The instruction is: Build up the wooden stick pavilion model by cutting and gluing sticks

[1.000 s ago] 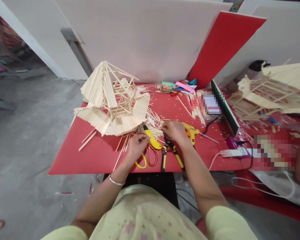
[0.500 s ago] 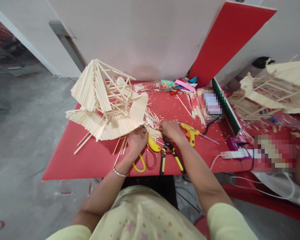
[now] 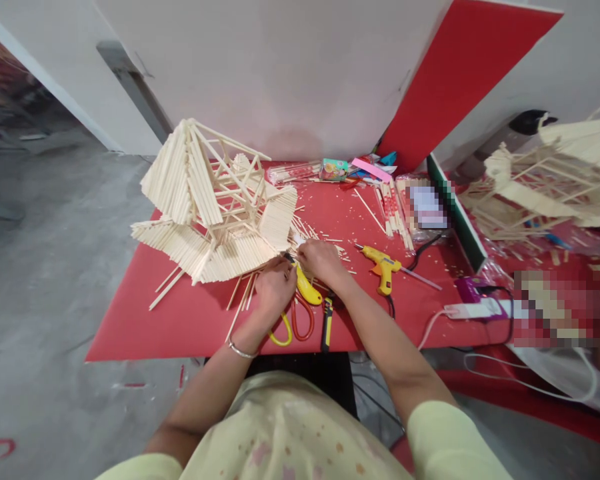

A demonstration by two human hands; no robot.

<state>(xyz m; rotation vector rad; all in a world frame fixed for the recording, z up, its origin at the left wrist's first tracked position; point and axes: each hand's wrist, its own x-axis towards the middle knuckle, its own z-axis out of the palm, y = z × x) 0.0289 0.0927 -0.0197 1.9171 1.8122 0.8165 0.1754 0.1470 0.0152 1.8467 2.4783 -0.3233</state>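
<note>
A model house of pale wooden sticks (image 3: 213, 203) stands on the red table (image 3: 145, 320) at the left. My left hand (image 3: 274, 287) rests with curled fingers at the model's front edge, over loose sticks (image 3: 243, 293). My right hand (image 3: 320, 260) is beside it, fingers bent down onto short sticks near a yellow utility knife (image 3: 307, 288). What either hand grips is hidden. Scissors with yellow and red handles (image 3: 293, 323) and black-and-yellow pliers (image 3: 327, 327) lie just under my wrists.
A yellow glue gun (image 3: 383, 265) lies to the right with its black cord. Stick bundles (image 3: 393, 210), coloured packets (image 3: 353, 170) and a red board (image 3: 445, 73) are at the back. A second stick model (image 3: 545, 183) and a white power strip (image 3: 475, 308) are on the right.
My right hand has moved left from above the pliers to the short sticks beside my left hand. My left hand has stayed near the model's front edge. The view has shifted slightly.
</note>
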